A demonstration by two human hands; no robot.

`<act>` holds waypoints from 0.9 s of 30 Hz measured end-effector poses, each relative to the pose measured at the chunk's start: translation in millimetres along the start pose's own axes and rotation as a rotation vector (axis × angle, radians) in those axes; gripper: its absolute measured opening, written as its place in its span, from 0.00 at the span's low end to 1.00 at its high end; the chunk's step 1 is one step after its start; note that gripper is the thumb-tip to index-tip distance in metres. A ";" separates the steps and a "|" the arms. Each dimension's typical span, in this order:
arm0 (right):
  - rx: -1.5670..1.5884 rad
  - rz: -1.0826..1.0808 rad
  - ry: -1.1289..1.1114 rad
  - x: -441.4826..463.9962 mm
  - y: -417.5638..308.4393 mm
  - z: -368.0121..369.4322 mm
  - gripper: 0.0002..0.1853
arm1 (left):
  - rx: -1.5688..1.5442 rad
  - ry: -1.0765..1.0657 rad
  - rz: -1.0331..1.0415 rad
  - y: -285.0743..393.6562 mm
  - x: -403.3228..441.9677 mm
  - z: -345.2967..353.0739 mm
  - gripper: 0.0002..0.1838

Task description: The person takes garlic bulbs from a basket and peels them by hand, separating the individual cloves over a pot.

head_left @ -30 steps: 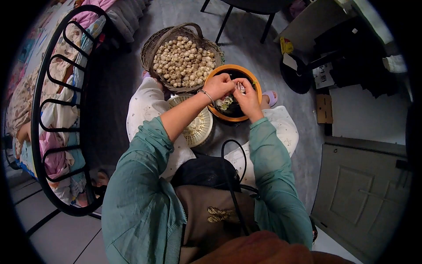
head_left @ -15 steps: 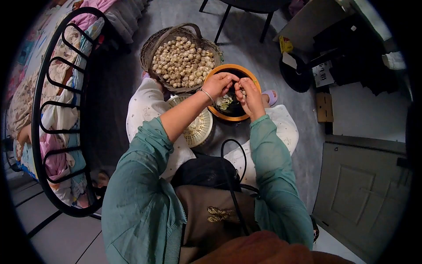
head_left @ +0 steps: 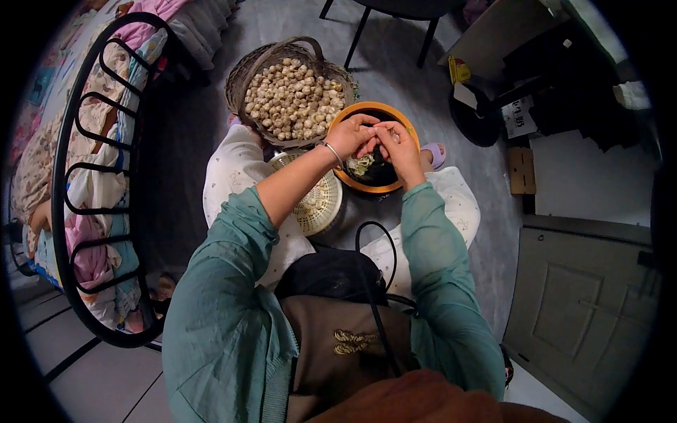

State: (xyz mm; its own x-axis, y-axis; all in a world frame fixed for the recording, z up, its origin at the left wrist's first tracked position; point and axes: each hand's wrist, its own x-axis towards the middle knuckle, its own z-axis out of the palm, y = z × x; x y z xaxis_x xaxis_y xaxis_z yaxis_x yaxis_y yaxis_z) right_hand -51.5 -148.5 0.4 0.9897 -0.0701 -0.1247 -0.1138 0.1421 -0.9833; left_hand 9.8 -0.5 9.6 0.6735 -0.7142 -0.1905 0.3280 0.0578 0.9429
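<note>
My left hand (head_left: 351, 137) and my right hand (head_left: 399, 149) meet over a dark bucket with an orange rim (head_left: 409, 127). The fingers of both are pinched together at the tips. Whatever they hold is small and hidden by the fingers. Pale greenish-white scraps (head_left: 361, 166) lie inside the bucket, below my left hand. Beyond my left wrist stands a wicker basket (head_left: 234, 83) heaped with pale brownish bulbs (head_left: 295, 99) that look like garlic. A cream plastic colander (head_left: 326, 211) with small pale pieces in it sits under my left forearm.
To the left, a black metal bed frame (head_left: 62, 176) holds rumpled bedding. A dark stool (head_left: 402, 8) stands at the top. On the right are a small cardboard box (head_left: 522, 171) and a grey cabinet door (head_left: 571, 310). A black cable (head_left: 361, 261) loops across my lap.
My right hand has turned slightly and its fingers have come closer to my left fingertips. Both hands remain over the bucket. The basket and colander have not moved.
</note>
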 end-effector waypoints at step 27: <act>0.263 0.084 0.116 3.8 21.0 -7.4 0.07 | -0.909 -0.062 -0.136 -68.8 16.0 31.9 0.13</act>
State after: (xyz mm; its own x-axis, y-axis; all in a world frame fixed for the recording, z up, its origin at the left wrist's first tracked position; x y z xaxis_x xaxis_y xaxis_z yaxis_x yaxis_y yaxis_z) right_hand -50.8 -153.1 -21.7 0.9596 -0.1574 -0.2334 -0.1536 0.4020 -0.9027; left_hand -23.1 -38.1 -49.6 0.5627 -0.7898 -0.2442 0.8138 0.4773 0.3314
